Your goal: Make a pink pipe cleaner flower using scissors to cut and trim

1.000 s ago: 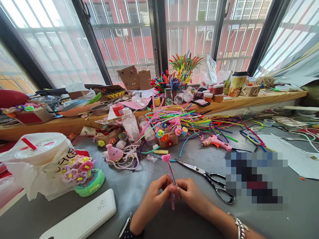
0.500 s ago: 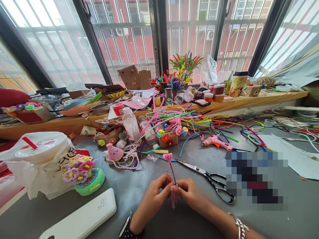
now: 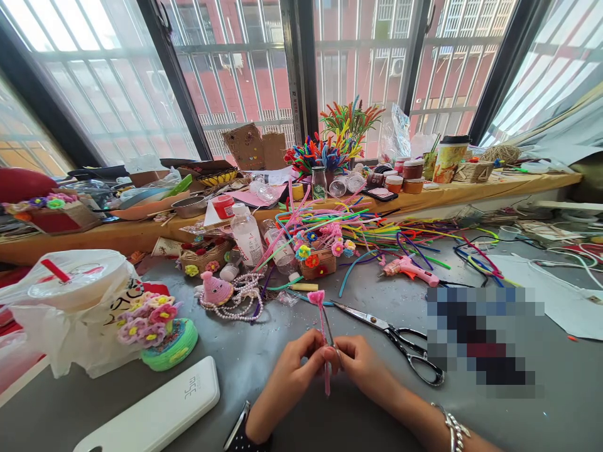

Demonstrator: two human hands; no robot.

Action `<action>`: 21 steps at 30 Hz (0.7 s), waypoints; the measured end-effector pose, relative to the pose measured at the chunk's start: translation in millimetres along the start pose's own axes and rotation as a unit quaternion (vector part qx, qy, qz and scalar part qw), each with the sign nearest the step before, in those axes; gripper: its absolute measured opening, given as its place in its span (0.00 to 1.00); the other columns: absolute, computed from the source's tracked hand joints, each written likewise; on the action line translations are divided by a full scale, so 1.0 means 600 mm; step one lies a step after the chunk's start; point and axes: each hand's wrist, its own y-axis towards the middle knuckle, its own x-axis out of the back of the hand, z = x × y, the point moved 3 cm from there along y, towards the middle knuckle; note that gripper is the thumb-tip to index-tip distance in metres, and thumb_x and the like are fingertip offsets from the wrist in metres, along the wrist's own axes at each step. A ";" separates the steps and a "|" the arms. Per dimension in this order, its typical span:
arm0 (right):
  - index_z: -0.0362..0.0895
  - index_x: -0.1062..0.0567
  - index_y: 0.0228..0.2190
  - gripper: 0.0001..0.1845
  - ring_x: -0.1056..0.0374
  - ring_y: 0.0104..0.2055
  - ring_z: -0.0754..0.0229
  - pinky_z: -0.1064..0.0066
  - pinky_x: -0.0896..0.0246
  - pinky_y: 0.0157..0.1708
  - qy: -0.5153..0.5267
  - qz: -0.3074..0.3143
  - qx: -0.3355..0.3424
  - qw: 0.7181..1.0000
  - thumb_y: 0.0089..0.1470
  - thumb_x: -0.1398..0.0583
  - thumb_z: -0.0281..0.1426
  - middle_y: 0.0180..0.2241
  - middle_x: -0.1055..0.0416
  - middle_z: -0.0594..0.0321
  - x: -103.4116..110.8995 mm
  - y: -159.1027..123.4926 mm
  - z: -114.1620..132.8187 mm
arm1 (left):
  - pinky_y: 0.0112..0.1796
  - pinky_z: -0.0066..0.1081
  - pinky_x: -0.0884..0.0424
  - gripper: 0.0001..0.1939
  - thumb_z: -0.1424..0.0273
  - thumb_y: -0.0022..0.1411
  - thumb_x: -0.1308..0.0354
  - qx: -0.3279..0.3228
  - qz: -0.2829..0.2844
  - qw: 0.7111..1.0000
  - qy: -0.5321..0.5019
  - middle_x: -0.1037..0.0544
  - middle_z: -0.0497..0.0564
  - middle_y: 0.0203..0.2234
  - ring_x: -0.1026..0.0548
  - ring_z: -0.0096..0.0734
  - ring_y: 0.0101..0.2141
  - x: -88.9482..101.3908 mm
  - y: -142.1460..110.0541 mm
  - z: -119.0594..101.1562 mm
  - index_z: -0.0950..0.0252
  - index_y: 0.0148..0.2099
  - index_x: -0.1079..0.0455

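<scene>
My left hand pinches a pink pipe cleaner between thumb and fingers. At its top the pipe cleaner is bent into a small loop resembling a heart, and its lower end hangs below my fingertips. In my closed right hand are small scissors with slim metal blades pointing up and away, right against the stem; their handles are mostly hidden by my fingers. The two hands meet at the fingertips above the grey table. Large black-handled scissors lie beyond my right hand.
A pink glue gun and a heap of colourful pipe cleaners lie farther back. Pearl beads ring a pink plush cone. On the left are a white power bank, a green flowerpot craft and a bagged drink cup.
Both hands stay in nearly the same place. The pink loop has shifted very slightly right, and the small scissors' blades have tilted a little against the stem.
</scene>
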 end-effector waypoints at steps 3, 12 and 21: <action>0.41 0.37 0.11 0.28 0.51 0.18 0.68 0.76 0.57 0.18 -0.043 -0.030 0.007 0.999 0.46 0.49 0.51 0.13 0.46 0.69 0.004 0.001 -0.007 | 0.25 0.24 0.41 0.13 0.62 0.57 0.52 0.002 -0.007 1.000 -0.002 0.34 0.45 0.19 0.37 0.25 0.22 0.000 0.001 0.001 0.66 0.26 0.39; 0.41 0.35 0.12 0.29 0.50 0.19 0.68 0.76 0.55 0.19 -0.035 -0.011 -0.001 0.999 0.46 0.50 0.52 0.14 0.44 0.68 0.004 0.002 -0.008 | 0.24 0.25 0.40 0.12 0.63 0.57 0.53 0.012 -0.039 0.998 -0.039 0.37 0.44 0.17 0.38 0.25 0.20 0.004 0.004 0.007 0.65 0.26 0.41; 0.39 0.31 0.20 0.32 0.46 0.23 0.67 0.77 0.52 0.23 0.009 0.098 0.062 0.993 0.49 0.56 0.53 0.20 0.40 0.66 -0.008 -0.002 0.006 | 0.24 0.25 0.41 0.12 0.63 0.59 0.55 0.003 -0.019 0.999 -0.049 0.37 0.44 0.18 0.38 0.24 0.21 0.002 0.002 0.008 0.65 0.27 0.41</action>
